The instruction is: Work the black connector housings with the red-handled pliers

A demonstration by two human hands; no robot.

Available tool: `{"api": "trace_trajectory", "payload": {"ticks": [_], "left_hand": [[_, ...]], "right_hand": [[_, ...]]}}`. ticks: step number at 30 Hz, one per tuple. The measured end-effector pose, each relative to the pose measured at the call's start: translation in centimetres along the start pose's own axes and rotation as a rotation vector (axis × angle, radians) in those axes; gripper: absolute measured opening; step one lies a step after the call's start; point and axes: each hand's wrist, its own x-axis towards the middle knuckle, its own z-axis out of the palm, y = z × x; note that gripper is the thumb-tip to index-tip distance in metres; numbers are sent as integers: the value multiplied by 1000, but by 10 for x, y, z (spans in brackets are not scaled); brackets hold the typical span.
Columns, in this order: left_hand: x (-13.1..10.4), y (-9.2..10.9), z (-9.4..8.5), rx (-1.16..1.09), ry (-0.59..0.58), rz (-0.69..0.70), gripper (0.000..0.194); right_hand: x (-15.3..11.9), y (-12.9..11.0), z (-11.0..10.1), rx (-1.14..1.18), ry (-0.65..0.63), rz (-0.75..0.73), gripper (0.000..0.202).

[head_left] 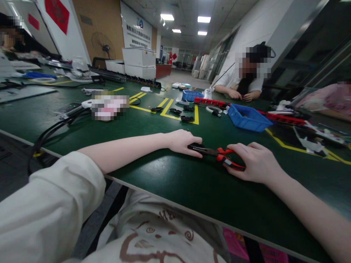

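Two hands meet near the close edge of the green table (164, 182), joined by a pair of red-handled pliers (219, 153). On the right, the right hand (253, 162) is curled over the red and black grips, fingers wrapped round them in a firm hold. On the left, the left hand (182, 141) pinches a small black part (195, 147) against the tabletop, right where the dark nose of the pliers reaches it; whether the nose is actually biting the part I cannot tell.

I would judge the pliers stiff, fairly weighty steel, best held by the sleeved grips, which look less slippery than the bare metal. The black part looks light, hard plastic, easy to lose from the fingertips.

Farther off lie more black parts (182, 113) by yellow floor-tape lines and a blue bin (249, 117), with another person's hands (241, 95) working at the far side.
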Motion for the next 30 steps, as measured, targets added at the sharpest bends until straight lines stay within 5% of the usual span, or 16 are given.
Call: {"api": "trace_trajectory", "payload": {"ticks": [30], "left_hand": [[-1,-2,-1,-5,-7,22,46]], "right_hand": [[0,4,7,117,25,20,38]]}}
